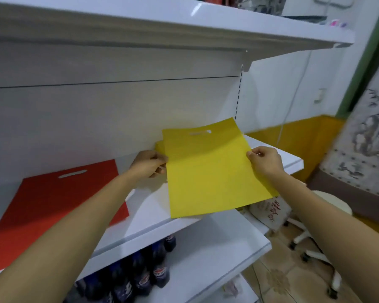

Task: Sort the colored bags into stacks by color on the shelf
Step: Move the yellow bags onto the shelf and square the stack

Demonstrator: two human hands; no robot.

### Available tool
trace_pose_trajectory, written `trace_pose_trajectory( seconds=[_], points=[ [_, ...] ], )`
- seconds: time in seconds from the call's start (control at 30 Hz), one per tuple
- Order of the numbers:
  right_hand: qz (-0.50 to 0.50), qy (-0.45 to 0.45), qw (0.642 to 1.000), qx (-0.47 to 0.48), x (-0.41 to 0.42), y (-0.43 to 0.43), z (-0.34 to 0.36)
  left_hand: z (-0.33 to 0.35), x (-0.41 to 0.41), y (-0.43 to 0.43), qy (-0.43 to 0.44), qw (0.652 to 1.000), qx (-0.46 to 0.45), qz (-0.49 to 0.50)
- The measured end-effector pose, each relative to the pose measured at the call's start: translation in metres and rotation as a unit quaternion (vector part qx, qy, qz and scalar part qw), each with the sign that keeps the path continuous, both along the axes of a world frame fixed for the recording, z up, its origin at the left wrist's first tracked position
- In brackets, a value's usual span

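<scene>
A flat yellow bag (208, 169) with a cut-out handle is held over the right part of the white shelf (149, 217). My left hand (149, 164) pinches its left edge and my right hand (265, 161) pinches its right edge. The bag's near end overhangs the shelf's front edge. A corner of another yellow bag (159, 146) peeks out beneath it at the back. A red bag (53, 206) with the same handle slot lies flat on the left part of the shelf, partly hidden by my left forearm.
An upper shelf (184, 29) hangs close overhead. Dark bottles (144, 272) stand on the shelf below. To the right are a white swivel stool (328, 204), a printed bag (269, 213) and a patterned fabric panel (363, 145) over a tiled floor.
</scene>
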State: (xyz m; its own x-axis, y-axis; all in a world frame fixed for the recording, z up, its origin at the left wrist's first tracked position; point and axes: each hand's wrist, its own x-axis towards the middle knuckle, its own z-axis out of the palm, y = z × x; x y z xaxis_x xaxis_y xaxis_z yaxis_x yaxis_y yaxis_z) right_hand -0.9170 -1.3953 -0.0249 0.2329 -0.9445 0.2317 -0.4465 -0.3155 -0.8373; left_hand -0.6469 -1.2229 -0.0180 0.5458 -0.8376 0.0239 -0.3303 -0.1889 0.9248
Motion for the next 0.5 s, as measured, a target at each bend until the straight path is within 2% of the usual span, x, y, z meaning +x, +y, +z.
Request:
trace_pose_trajectory(
  seconds=[0.33, 0.5],
  points=[
    [0.037, 0.095, 0.993, -0.053, 0.05, -0.087, 0.011, -0.016, 0.042, -0.075, -0.025, 0.998, 0.013, 0.06],
    [0.074, 0.109, 0.991, -0.029, 0.067, -0.12, 0.004, -0.028, 0.043, -0.082, -0.052, 0.994, 0.028, 0.092]
  ],
)
